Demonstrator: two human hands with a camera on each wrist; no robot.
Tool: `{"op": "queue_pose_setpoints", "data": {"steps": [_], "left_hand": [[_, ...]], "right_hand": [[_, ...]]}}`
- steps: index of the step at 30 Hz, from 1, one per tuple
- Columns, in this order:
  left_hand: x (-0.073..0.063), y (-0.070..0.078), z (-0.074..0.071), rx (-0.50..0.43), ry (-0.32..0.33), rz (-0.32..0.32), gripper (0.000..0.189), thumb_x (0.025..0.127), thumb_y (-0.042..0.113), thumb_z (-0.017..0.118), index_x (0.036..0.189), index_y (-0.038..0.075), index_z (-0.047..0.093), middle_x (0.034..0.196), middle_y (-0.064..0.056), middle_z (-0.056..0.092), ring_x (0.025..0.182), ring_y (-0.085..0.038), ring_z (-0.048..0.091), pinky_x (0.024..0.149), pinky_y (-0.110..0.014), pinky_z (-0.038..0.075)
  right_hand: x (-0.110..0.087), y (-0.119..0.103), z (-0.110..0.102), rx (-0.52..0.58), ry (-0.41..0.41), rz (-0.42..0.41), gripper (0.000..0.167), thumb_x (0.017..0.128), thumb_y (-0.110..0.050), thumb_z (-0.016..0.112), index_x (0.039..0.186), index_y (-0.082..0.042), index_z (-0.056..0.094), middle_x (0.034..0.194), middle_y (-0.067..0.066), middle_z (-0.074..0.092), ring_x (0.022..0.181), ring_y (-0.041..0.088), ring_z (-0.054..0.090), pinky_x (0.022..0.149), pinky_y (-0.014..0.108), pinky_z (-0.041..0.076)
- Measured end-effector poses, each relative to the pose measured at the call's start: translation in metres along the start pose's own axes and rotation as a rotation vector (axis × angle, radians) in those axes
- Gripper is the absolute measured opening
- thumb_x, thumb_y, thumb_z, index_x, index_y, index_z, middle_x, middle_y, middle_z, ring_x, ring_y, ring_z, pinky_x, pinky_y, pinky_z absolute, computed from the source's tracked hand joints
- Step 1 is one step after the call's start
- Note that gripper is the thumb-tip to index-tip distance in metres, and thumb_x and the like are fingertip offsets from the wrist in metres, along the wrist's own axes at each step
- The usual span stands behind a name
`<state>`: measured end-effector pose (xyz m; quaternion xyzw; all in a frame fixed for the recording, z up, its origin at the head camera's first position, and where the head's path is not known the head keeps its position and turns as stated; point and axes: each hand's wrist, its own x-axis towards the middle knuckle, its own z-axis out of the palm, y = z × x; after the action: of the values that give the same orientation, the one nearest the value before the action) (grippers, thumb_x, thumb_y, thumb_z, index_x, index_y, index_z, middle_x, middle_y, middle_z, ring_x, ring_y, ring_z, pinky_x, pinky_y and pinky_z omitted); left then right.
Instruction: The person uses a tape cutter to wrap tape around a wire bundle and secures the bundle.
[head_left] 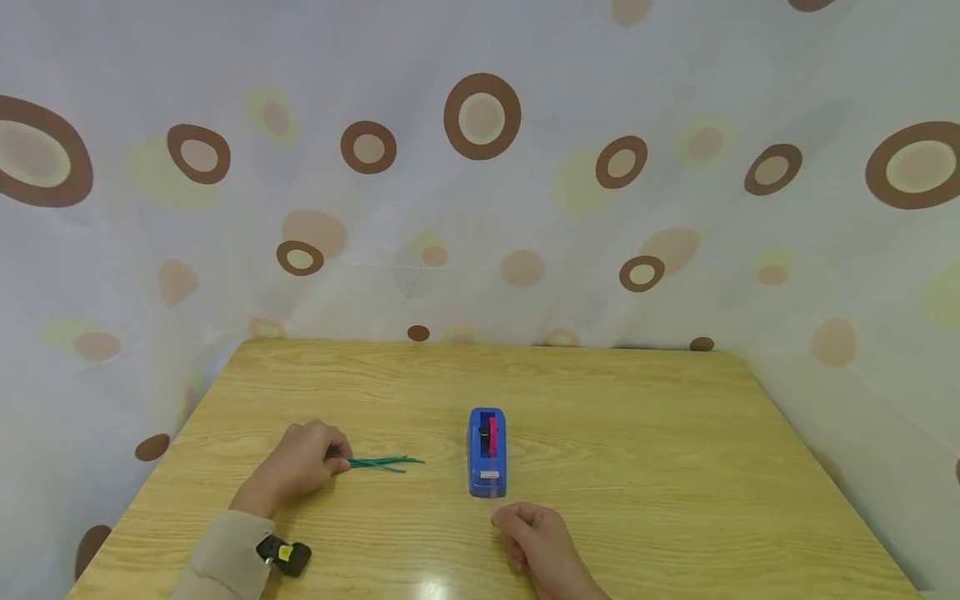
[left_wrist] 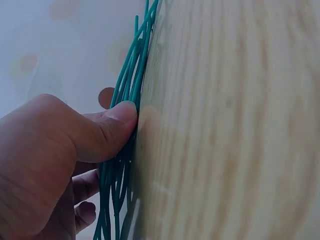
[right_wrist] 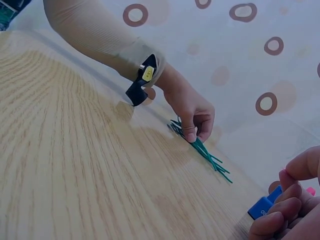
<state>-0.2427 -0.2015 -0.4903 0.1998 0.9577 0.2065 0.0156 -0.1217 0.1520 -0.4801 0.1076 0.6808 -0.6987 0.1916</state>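
Between thumb and fingers my left hand (head_left: 303, 458) pinches a bundle of thin green wire-like strands (head_left: 384, 462) near the tabletop. In the left wrist view several strands (left_wrist: 131, 80) run past the thumb on both sides, some crossing. A blue tape dispenser (head_left: 476, 462) with a pink-red core (head_left: 492, 436) stands to the right of the bundle. From its front edge a strip of clear tape (head_left: 493, 490) reaches to my right hand (head_left: 542, 546), which pinches the tape's end. In the right wrist view that hand (right_wrist: 295, 205) partly hides the dispenser (right_wrist: 261, 207).
The wooden table (head_left: 637, 433) has a pale patterned curtain (head_left: 480, 208) along its back and sides. A black device (head_left: 285, 555) with a yellow mark sits at the left wrist. A dark object (right_wrist: 10, 14) shows at the right wrist view's top left corner.
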Motion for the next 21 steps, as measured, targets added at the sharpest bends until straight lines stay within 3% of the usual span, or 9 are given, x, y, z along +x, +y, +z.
{"op": "queue_pose_setpoints", "data": {"steps": [5,14,21], "left_hand": [[-0.0020,0.0022,-0.0029,-0.010,0.005,0.023,0.020,0.084,0.018,0.080,0.075,0.028,0.066,0.081,0.017,0.059,0.080,-0.010,0.053,0.084,-0.049,0.041],[-0.0049,0.0024,-0.0070,-0.037,-0.032,-0.012,0.014,0.084,0.021,0.080,0.080,0.028,0.068,0.082,0.016,0.059,0.086,-0.013,0.053,0.089,-0.053,0.038],[-0.0055,0.0045,-0.0067,-0.043,-0.051,0.052,0.019,0.086,0.014,0.077,0.079,0.024,0.062,0.084,0.014,0.054,0.085,-0.015,0.048,0.084,-0.054,0.036]], "right_hand": [[-0.0025,-0.0018,0.0011,0.005,-0.003,-0.011,0.024,0.098,-0.020,0.062,0.102,0.003,0.068,0.065,-0.002,0.047,0.059,0.012,0.044,0.055,0.023,0.037],[-0.0024,-0.0008,0.0006,0.015,-0.008,-0.013,0.024,0.098,-0.019,0.061,0.101,0.003,0.067,0.066,-0.002,0.046,0.059,0.011,0.043,0.054,0.022,0.037],[-0.0019,-0.0006,0.0015,0.023,-0.012,-0.026,0.023,0.097,-0.018,0.061,0.099,0.004,0.067,0.065,-0.003,0.045,0.059,0.011,0.043,0.054,0.022,0.038]]}}
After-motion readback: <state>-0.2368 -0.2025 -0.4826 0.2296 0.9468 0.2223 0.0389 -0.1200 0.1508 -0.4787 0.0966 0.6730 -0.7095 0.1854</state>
